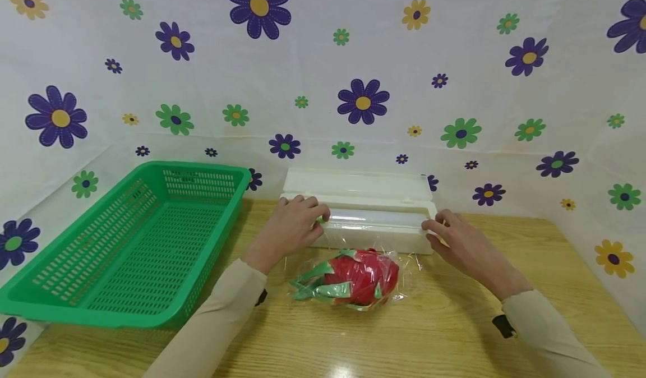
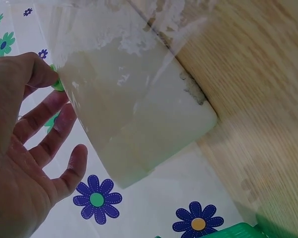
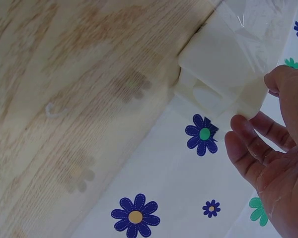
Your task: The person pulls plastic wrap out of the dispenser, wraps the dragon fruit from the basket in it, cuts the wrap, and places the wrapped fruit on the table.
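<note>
A dragon fruit [image 1: 360, 277], red with green leaf tips, lies on the table wrapped in clear cling film. Behind it a long white cling film box [image 1: 373, 242] stands with its lid [image 1: 358, 183] raised and a pale film roll [image 1: 373, 219] inside. At the roll's left end my left hand [image 1: 295, 226] pinches a small bright green piece [image 2: 57, 79] by the box's upper edge. My right hand [image 1: 461, 243] holds the film at the box's right end, thumb and fingertips close to the corner. Clear film hangs over the box front [image 2: 119, 99].
A green slotted basket [image 1: 151, 249] stands on the left of the wooden table [image 1: 444, 333]. A white cloth [image 1: 303, 58] printed with flowers rises behind the box and along both sides.
</note>
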Tool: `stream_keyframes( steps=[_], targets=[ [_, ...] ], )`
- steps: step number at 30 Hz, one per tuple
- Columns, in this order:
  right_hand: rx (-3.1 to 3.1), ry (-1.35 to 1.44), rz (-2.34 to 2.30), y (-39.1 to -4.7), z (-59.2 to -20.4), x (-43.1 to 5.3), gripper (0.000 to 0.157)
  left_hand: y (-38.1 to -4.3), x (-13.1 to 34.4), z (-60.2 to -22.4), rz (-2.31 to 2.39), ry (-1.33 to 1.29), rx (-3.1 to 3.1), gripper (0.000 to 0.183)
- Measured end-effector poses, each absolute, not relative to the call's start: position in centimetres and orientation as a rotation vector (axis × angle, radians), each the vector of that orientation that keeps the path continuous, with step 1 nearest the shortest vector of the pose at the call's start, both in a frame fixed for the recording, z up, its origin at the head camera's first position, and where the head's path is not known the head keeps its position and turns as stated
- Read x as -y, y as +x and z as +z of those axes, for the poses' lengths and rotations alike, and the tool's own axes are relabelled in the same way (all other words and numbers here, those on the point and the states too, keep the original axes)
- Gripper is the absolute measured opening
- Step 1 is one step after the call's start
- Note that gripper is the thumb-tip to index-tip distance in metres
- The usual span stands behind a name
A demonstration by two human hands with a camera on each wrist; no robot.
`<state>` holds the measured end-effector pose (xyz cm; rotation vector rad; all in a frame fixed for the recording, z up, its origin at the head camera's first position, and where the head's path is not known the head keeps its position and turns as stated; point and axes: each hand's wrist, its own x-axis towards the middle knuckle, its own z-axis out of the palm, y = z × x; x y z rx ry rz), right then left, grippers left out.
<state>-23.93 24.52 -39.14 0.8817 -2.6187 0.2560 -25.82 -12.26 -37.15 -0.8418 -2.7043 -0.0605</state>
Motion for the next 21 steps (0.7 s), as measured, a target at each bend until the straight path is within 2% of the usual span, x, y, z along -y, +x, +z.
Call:
stream_keyframes(
  steps=[21],
  targets=[
    [2.589, 0.89, 0.268, -23.61, -38.94, -24.32, 0.027, -26.05, 12.34, -37.5, -0.079, -0.809, 2.696, 0.014]
  ],
)
